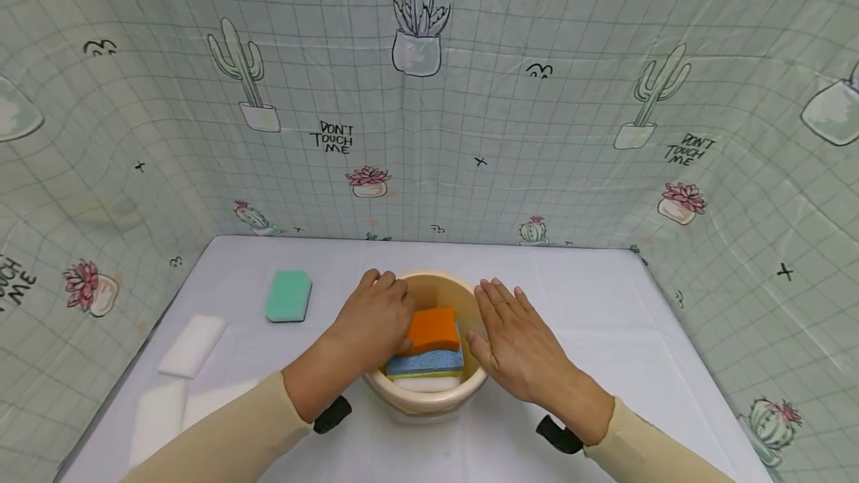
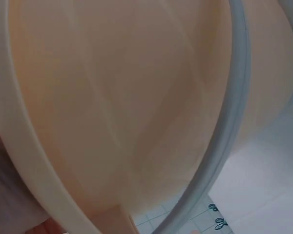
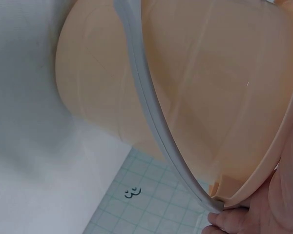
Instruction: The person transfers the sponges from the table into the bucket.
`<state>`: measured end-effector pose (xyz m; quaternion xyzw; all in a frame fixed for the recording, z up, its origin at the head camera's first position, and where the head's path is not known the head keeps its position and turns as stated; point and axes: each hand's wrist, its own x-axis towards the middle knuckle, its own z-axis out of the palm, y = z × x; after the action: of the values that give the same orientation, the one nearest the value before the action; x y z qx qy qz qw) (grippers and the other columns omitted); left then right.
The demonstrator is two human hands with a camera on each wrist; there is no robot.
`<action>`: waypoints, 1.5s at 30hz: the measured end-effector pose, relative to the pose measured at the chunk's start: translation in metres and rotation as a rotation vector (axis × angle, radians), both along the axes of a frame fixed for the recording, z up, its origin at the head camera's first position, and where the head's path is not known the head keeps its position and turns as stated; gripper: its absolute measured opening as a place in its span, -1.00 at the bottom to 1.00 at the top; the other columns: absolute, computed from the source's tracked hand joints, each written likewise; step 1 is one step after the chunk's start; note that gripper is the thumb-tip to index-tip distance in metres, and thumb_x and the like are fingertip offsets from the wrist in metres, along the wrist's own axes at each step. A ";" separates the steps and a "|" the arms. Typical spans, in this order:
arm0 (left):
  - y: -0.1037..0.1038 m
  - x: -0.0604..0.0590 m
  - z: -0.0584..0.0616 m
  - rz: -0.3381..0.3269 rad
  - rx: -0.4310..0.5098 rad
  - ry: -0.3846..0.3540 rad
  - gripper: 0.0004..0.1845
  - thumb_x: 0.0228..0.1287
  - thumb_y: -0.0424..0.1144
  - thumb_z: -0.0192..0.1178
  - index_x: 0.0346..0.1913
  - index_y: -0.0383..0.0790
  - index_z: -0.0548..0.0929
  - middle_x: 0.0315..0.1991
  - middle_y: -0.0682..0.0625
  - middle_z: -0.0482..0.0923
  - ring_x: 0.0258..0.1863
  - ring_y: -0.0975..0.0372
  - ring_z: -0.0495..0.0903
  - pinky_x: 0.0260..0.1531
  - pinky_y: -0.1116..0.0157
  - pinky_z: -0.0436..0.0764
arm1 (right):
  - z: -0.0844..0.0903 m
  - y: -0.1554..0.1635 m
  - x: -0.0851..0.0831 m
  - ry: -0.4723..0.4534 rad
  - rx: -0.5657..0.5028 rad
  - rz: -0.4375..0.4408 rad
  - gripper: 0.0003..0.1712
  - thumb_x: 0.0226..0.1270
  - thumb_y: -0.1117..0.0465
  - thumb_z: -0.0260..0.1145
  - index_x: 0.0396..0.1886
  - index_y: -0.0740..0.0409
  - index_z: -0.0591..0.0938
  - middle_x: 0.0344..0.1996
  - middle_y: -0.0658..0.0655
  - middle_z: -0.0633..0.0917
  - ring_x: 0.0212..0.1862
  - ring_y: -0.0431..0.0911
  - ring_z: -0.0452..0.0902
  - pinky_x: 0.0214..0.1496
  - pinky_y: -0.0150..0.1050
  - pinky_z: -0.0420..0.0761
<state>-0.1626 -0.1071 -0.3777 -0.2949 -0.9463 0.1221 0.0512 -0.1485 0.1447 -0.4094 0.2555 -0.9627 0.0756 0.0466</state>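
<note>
A beige plastic bucket (image 1: 424, 401) stands on the white table, near the front. Inside it an orange sponge (image 1: 435, 328) lies on a blue sponge (image 1: 429, 361), with a white one (image 1: 429, 384) below. My left hand (image 1: 376, 315) reaches over the left rim, its fingers curled down onto the orange sponge's left edge. With its fingers straight, my right hand (image 1: 513, 330) lies flat against the right rim. The left wrist view is filled by the bucket's wall (image 2: 112, 97) and grey handle (image 2: 230, 122). In the right wrist view my thumb (image 3: 234, 223) touches the bucket's rim (image 3: 263, 165).
A green sponge (image 1: 288, 295) lies on the table (image 1: 604, 304) to the left of the bucket. Two white sponges (image 1: 193, 345) (image 1: 157, 416) sit near the left edge. A cactus-print curtain (image 1: 470, 133) closes off the back and both sides.
</note>
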 end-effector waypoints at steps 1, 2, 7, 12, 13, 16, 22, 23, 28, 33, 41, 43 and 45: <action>0.000 0.000 0.000 -0.005 0.001 0.007 -0.34 0.28 0.28 0.41 0.11 -0.25 0.73 -0.03 -0.06 0.67 0.08 0.03 0.52 0.33 0.02 0.44 | 0.000 0.000 0.000 0.000 0.000 -0.001 -0.18 0.67 -0.13 0.01 0.63 0.38 0.24 0.63 0.33 0.26 0.68 0.20 0.11 0.71 0.19 0.04; 0.000 0.000 0.000 -0.012 0.005 0.015 -0.36 0.29 0.26 0.41 0.11 -0.25 0.73 -0.04 -0.06 0.67 0.07 0.04 0.52 0.33 0.02 0.45 | -0.001 0.001 0.000 0.001 0.000 -0.003 -0.18 0.67 -0.13 0.01 0.63 0.38 0.24 0.63 0.33 0.26 0.68 0.20 0.11 0.71 0.19 0.04; -0.003 0.000 -0.003 -0.055 0.070 0.064 -0.54 0.39 0.09 0.35 0.05 -0.26 0.74 -0.08 -0.06 0.67 0.00 0.05 0.53 0.26 0.04 0.49 | -0.002 0.002 0.001 0.002 -0.008 -0.005 -0.18 0.67 -0.13 0.01 0.63 0.37 0.24 0.63 0.33 0.27 0.68 0.20 0.11 0.71 0.18 0.04; -0.009 -0.003 -0.003 -0.091 0.179 0.110 -0.73 0.44 -0.11 0.28 -0.01 -0.22 0.74 -0.09 -0.04 0.66 -0.03 0.07 0.54 0.20 0.09 0.54 | -0.003 0.003 0.002 0.005 -0.013 -0.006 -0.18 0.67 -0.13 0.01 0.63 0.37 0.25 0.63 0.33 0.27 0.67 0.20 0.11 0.71 0.18 0.04; -0.012 -0.004 -0.002 -0.092 0.195 0.117 -0.75 0.44 -0.13 0.28 0.00 -0.21 0.73 -0.08 -0.04 0.66 -0.03 0.07 0.54 0.19 0.10 0.55 | -0.003 0.003 0.002 0.006 -0.014 -0.006 -0.18 0.66 -0.13 0.01 0.62 0.38 0.25 0.63 0.33 0.27 0.67 0.20 0.12 0.71 0.18 0.05; -0.019 -0.006 0.001 -0.071 0.235 0.143 -0.78 0.44 -0.16 0.29 -0.01 -0.19 0.72 -0.08 -0.04 0.66 -0.03 0.07 0.53 0.15 0.12 0.57 | -0.003 0.003 0.002 0.009 -0.019 -0.004 -0.18 0.66 -0.12 0.02 0.62 0.38 0.25 0.62 0.33 0.28 0.67 0.20 0.12 0.71 0.19 0.05; -0.045 -0.014 0.005 0.051 0.320 0.238 -0.83 0.43 -0.19 0.29 -0.09 -0.23 0.71 -0.16 -0.09 0.66 -0.08 0.02 0.54 0.10 0.04 0.59 | -0.003 0.004 0.001 0.010 -0.021 -0.002 -0.18 0.66 -0.12 0.03 0.62 0.38 0.25 0.62 0.34 0.27 0.67 0.21 0.12 0.71 0.19 0.05; -0.051 -0.016 0.005 0.076 0.336 0.254 -0.83 0.42 -0.20 0.30 -0.11 -0.25 0.70 -0.18 -0.12 0.66 -0.09 0.00 0.55 0.09 0.02 0.59 | -0.003 0.005 0.001 0.009 -0.020 -0.001 -0.18 0.66 -0.12 0.02 0.62 0.38 0.25 0.62 0.34 0.27 0.67 0.21 0.12 0.71 0.19 0.05; -0.075 -0.023 -0.004 0.160 0.343 0.328 -0.86 0.34 -0.27 0.34 -0.21 -0.31 0.67 -0.24 -0.20 0.65 -0.12 -0.08 0.57 0.03 -0.05 0.59 | -0.002 0.006 0.001 0.001 -0.025 -0.004 -0.18 0.67 -0.12 0.01 0.63 0.39 0.24 0.63 0.34 0.26 0.67 0.21 0.11 0.71 0.19 0.04; -0.090 -0.027 -0.020 0.174 0.279 0.365 -0.83 0.28 -0.28 0.37 -0.26 -0.34 0.64 -0.30 -0.21 0.62 -0.17 -0.09 0.57 -0.04 -0.05 0.60 | -0.002 0.008 0.002 0.001 -0.034 -0.012 -0.18 0.67 -0.11 0.02 0.62 0.39 0.24 0.62 0.35 0.27 0.67 0.21 0.11 0.71 0.20 0.05; -0.133 -0.031 -0.041 0.066 0.131 0.259 -0.76 0.23 -0.36 0.43 -0.07 -0.35 0.69 -0.11 -0.18 0.64 -0.03 -0.05 0.58 0.06 -0.04 0.61 | -0.003 0.004 0.000 -0.016 -0.052 -0.004 -0.19 0.67 -0.10 0.03 0.63 0.37 0.23 0.63 0.33 0.26 0.67 0.21 0.11 0.71 0.20 0.03; -0.147 -0.033 -0.041 0.037 0.077 0.221 -0.72 0.24 -0.40 0.43 -0.01 -0.33 0.69 -0.03 -0.18 0.64 0.03 -0.05 0.58 0.11 -0.05 0.60 | -0.003 0.004 0.000 -0.016 -0.052 0.001 -0.19 0.67 -0.10 0.03 0.63 0.37 0.24 0.63 0.33 0.26 0.68 0.20 0.11 0.71 0.20 0.03; -0.161 -0.035 -0.039 0.013 0.023 0.196 -0.67 0.24 -0.44 0.45 0.05 -0.31 0.69 0.03 -0.18 0.63 0.09 -0.05 0.58 0.15 -0.06 0.60 | -0.003 0.003 0.000 -0.012 -0.051 0.006 -0.20 0.67 -0.09 0.02 0.63 0.37 0.24 0.63 0.34 0.26 0.68 0.20 0.11 0.71 0.19 0.03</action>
<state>-0.1974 -0.2677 -0.4166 -0.2748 -0.9400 0.1396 0.1460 -0.1489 0.1482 -0.4127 0.2568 -0.9599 0.1016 0.0472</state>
